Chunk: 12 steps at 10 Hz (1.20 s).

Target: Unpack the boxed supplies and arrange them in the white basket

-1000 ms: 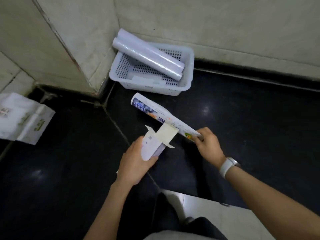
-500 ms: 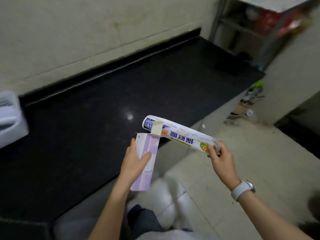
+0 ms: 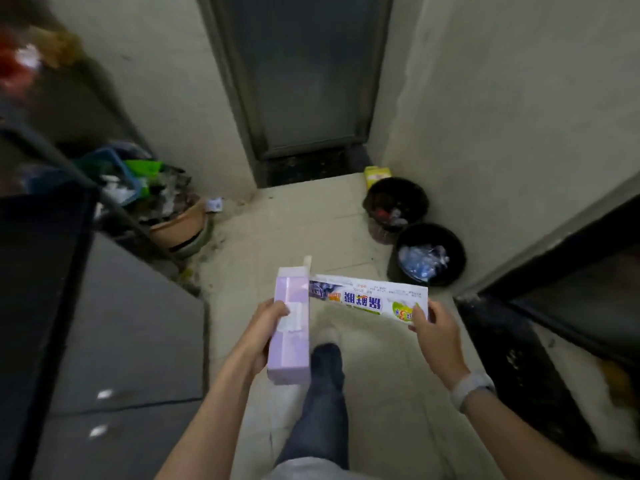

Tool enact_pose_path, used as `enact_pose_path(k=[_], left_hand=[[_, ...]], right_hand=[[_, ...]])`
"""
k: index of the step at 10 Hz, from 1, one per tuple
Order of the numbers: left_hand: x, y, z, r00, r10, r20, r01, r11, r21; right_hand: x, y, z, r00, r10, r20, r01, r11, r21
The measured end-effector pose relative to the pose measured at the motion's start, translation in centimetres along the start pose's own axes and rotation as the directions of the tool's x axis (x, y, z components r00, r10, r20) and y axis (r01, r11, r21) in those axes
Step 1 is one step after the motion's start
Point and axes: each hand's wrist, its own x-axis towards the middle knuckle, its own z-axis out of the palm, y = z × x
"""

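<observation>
The left hand (image 3: 266, 332) has its fingers wrapped around a purple box (image 3: 290, 327), held upright over the floor (image 3: 284, 220). The right hand (image 3: 437, 332) pinches the right end of a printed roll (image 3: 367, 299), which lies sideways and touches the box top. Far to the right, two black bins (image 3: 429, 254) with trash sit by the wall, close together. A yellow pack (image 3: 376, 174) is just behind them. On the far left, a brown bowl (image 3: 180, 225) sits under blurry clutter. A grey door (image 3: 304, 71) stands ahead.
</observation>
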Motion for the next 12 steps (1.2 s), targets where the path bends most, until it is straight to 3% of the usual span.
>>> enact_pose_path(k=[1,3,5,8,9,10,11,12], left_hand=[[7.5,4.3,6.0,0.973,-0.135,0.187,0.152,0.985,-0.08],[20.5,11.9,18.5,0.893,-0.275,0.356,0.264,0.961,0.08],[31.1,13.6,30.5,0.842,-0.427,0.329,0.365,0.901,0.236],[48.4,4.5,42.6,0.898,-0.423,0.122,0.372,0.876,0.306],[52.4,2.3,45.1,0.901,-0.416,0.12,0.373,0.886,0.275],[54.7,1.2,46.0,0.913,-0.401,0.079,0.361,0.882,0.302],[55.1,1.8,45.8,0.936,-0.339,0.094,0.276,0.872,0.404],[54.0,3.5,45.0,0.947,-0.305,0.104,0.195,0.799,0.569]], right_hand=[[6.7,0.5,-1.7,0.983,0.111,-0.146,-0.109,0.994,0.024],[20.8,0.5,-4.3,0.845,0.376,-0.381,-0.333,0.926,0.177],[31.9,3.8,-5.8,0.641,0.616,-0.458,-0.504,0.788,0.354],[45.5,15.8,-2.9,0.439,0.851,-0.287,-0.608,0.517,0.603],[49.0,18.9,-2.0,0.457,0.85,-0.262,-0.662,0.522,0.538],[50.7,20.5,-1.5,0.505,0.858,-0.093,-0.745,0.488,0.455],[51.0,20.9,-1.3,0.535,0.845,0.025,-0.818,0.51,0.267],[50.5,19.7,-1.9,0.559,0.829,0.018,-0.819,0.548,0.169]])
